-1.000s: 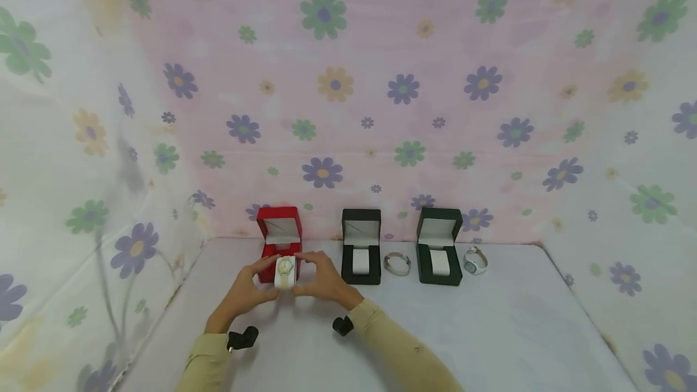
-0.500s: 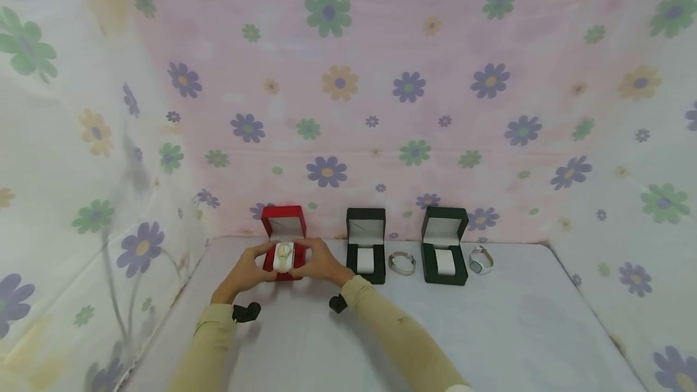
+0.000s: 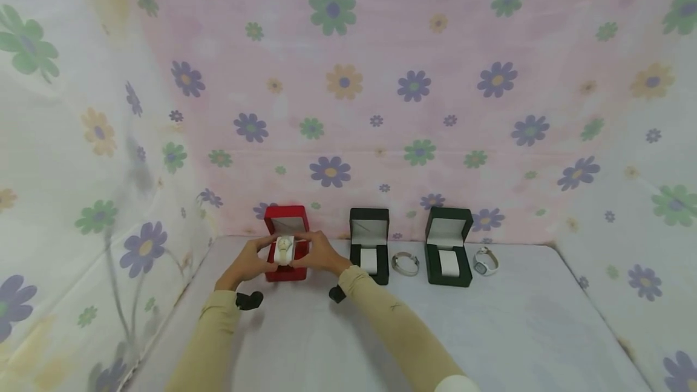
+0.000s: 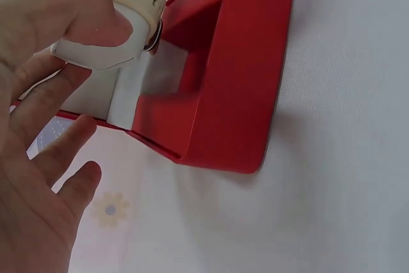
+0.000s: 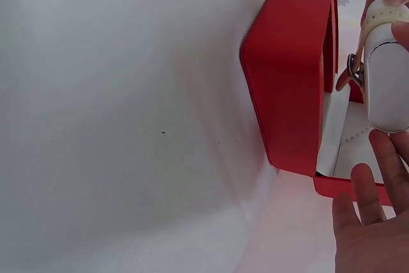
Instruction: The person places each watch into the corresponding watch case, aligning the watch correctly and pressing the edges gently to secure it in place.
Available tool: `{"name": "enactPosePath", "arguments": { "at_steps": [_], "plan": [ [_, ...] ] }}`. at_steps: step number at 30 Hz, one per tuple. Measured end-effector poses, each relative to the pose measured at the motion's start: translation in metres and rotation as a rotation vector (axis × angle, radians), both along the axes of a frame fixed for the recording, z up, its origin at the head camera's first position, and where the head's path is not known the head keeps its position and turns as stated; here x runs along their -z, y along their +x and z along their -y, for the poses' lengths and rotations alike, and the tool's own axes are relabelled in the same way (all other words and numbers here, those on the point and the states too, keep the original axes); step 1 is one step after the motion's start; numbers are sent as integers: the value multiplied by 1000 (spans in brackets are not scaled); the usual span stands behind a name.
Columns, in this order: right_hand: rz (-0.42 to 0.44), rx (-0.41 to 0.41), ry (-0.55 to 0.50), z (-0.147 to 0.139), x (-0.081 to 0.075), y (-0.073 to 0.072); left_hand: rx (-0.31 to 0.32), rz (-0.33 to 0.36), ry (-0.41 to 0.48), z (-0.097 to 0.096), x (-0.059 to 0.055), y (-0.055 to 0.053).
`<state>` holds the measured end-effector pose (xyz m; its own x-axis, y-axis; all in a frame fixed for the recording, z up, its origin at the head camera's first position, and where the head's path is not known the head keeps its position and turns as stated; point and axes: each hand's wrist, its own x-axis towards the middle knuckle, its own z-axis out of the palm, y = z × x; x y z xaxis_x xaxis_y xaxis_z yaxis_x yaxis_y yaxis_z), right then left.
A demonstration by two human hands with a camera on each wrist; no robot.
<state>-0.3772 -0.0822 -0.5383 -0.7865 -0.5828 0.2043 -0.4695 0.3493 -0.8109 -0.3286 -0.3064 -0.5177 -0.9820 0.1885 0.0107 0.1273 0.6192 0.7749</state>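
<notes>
A wristwatch [image 3: 284, 245] with a cream strap is wrapped around a white cushion [image 4: 96, 54]. Both hands hold the cushion from its two sides: my left hand [image 3: 247, 262] pinches it between thumb and fingers, and my right hand [image 3: 322, 254] grips the opposite side. Cushion and watch are in front of the raised lid of an open red watch box [image 3: 288, 274], above its base. In the left wrist view the red box's hollow [image 4: 167, 71] shows beneath the cushion. The remaining left fingers [image 4: 61, 148] are spread apart; the right wrist view shows right fingers [image 5: 365, 190] likewise extended.
To the right stand an open black watch box [image 3: 369, 274] and an open dark green one [image 3: 456, 278], each with a white cushion inside. One watch [image 3: 405, 264] lies between them; another pale watch [image 3: 485, 261] lies right of the green box. Floral cloth [image 3: 359, 107] rises behind.
Both hands have carried the cushion with its watch forward, from the red box's front edge to over its base. The other boxes and watches have stayed put while the head view shifted slightly.
</notes>
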Motion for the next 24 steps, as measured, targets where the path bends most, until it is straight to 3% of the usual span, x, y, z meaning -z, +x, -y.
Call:
{"name": "enactPosePath", "arguments": {
  "at_steps": [6,17,24],
  "plan": [
    [37,2,-2,4,1,-2,4,3,-17,3,-2,-4],
    [17,-13,23,6,9,-9,-15,27,-26,-4,3,-8],
    [9,26,125,9,12,-7,-42,60,-34,1,13,-11]
  ]
}}
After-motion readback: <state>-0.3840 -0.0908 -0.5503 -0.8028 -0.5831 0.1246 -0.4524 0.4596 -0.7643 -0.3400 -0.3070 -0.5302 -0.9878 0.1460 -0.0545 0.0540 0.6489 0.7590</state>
